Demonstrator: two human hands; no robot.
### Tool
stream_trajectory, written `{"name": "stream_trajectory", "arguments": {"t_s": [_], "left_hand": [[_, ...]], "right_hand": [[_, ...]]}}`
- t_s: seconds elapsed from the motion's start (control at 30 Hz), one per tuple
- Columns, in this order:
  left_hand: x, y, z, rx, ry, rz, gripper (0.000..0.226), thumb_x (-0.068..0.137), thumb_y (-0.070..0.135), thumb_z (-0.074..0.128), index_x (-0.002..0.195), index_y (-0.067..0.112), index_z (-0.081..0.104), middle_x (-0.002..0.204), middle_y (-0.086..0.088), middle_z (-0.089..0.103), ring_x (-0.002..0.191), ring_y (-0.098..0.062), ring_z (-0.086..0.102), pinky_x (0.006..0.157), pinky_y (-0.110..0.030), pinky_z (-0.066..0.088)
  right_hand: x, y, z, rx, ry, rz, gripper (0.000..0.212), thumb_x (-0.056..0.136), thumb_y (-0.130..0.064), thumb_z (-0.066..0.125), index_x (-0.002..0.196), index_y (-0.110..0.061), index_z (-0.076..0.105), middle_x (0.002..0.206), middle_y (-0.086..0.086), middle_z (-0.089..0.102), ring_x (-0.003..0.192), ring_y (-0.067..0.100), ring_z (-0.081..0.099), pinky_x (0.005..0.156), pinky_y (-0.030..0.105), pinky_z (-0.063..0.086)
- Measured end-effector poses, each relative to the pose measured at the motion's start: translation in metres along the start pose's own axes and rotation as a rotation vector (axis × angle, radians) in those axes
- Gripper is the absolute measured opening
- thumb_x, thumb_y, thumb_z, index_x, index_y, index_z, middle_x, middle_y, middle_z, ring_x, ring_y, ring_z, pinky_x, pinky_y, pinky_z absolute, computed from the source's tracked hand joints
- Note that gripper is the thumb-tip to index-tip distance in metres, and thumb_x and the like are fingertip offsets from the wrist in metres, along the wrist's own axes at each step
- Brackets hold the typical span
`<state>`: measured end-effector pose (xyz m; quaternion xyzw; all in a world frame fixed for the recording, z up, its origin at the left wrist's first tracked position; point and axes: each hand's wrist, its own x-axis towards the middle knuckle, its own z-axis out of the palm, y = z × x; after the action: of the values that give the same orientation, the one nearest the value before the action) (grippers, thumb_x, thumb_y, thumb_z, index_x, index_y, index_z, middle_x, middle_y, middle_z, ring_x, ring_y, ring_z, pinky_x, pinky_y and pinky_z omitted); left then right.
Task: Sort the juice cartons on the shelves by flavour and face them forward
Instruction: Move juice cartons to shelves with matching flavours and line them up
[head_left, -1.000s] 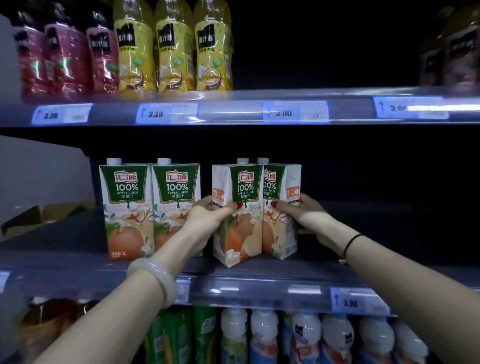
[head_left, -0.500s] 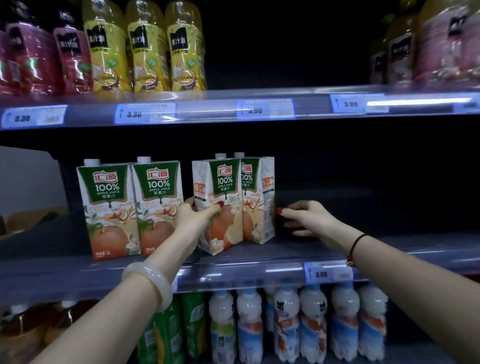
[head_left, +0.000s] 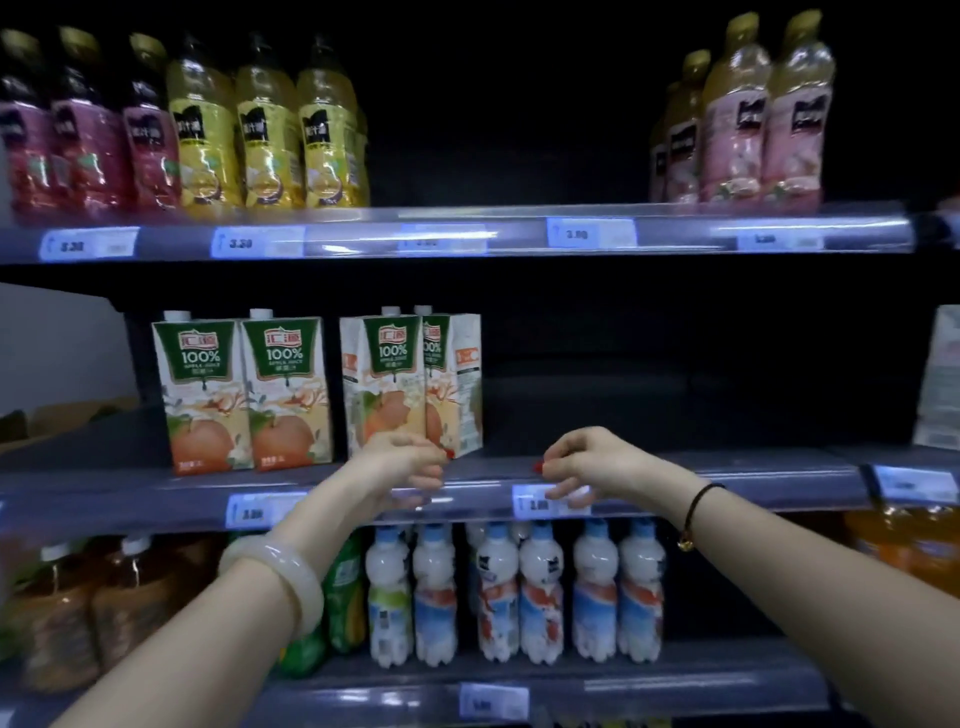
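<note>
Hands hover empty at the middle shelf (head_left: 675, 470) edge: left hand (head_left: 402, 465) loosely curled at 6 o'clock of the angled apple juice cartons (head_left: 410, 379), right hand (head_left: 582, 467) at their 4 o'clock.

Shop drinks aisle. Tiered shelves (head_left: 727, 470) with price tags (head_left: 591, 232) along front edges; rows of identical bottled drinks (head_left: 267, 130) and apple juice cartons (head_left: 241, 395) stocked side by side.
</note>
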<state>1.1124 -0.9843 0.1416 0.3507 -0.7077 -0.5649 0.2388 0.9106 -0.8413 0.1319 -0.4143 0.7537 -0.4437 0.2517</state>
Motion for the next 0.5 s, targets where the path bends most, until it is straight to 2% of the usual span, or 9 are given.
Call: {"name": "stream_trajectory", "arguments": {"t_s": [0.13,0.2,0.27,0.33,0.4,0.5], "left_hand": [[-0.031,-0.016,0.057,0.308,-0.28,-0.078,0.022,0.086,0.024,0.067,0.104,0.012,0.063,0.104,-0.009,0.07,0.095,-0.018,0.068,0.074,-0.031,0.049],[-0.039,-0.023,0.089,0.363,-0.324,-0.075,0.022,0.086,0.024,0.066,0.105,0.013,0.062,0.102,-0.006,0.069,0.096,-0.018,0.067,0.072,-0.029,0.05],[-0.046,-0.028,0.123,0.403,-0.333,-0.044,0.023,0.085,0.023,0.067,0.105,0.013,0.061,0.093,-0.004,0.068,0.089,-0.018,0.067,0.066,-0.028,0.047],[-0.052,-0.029,0.156,0.466,-0.333,0.017,0.025,0.084,0.025,0.069,0.104,0.013,0.061,0.087,-0.003,0.065,0.081,-0.016,0.064,0.059,-0.025,0.044],[-0.056,-0.027,0.189,0.509,-0.375,0.059,0.024,0.084,0.029,0.068,0.103,0.016,0.061,0.093,0.0,0.066,0.084,-0.012,0.066,0.065,-0.026,0.049],[-0.06,-0.025,0.234,0.522,-0.532,0.066,0.014,0.087,0.031,0.064,0.097,0.022,0.06,0.104,0.003,0.066,0.094,-0.009,0.067,0.078,-0.031,0.054]], "right_hand": [[-0.046,0.044,-0.02,-0.191,-0.03,0.047,0.018,0.084,-0.028,0.069,0.093,-0.015,0.06,0.08,-0.002,0.067,0.063,0.005,0.067,0.048,0.019,0.048],[-0.069,0.069,-0.032,-0.22,-0.029,0.085,0.014,0.084,-0.027,0.068,0.088,-0.018,0.06,0.081,0.0,0.066,0.067,0.008,0.066,0.059,0.025,0.052],[-0.092,0.092,-0.047,-0.209,-0.017,0.137,0.012,0.084,-0.025,0.068,0.088,-0.017,0.059,0.087,0.006,0.066,0.076,0.014,0.065,0.069,0.032,0.054],[-0.113,0.112,-0.065,-0.216,0.0,0.179,0.017,0.084,-0.025,0.068,0.095,-0.016,0.059,0.093,0.007,0.066,0.082,0.016,0.065,0.07,0.032,0.054],[-0.134,0.13,-0.085,-0.249,0.024,0.213,0.021,0.085,-0.027,0.068,0.098,-0.014,0.06,0.09,0.008,0.066,0.08,0.018,0.065,0.066,0.03,0.052],[-0.159,0.158,-0.116,-0.308,0.054,0.26,0.019,0.085,-0.028,0.068,0.093,-0.012,0.061,0.077,0.009,0.063,0.068,0.019,0.057,0.058,0.028,0.047]]}}
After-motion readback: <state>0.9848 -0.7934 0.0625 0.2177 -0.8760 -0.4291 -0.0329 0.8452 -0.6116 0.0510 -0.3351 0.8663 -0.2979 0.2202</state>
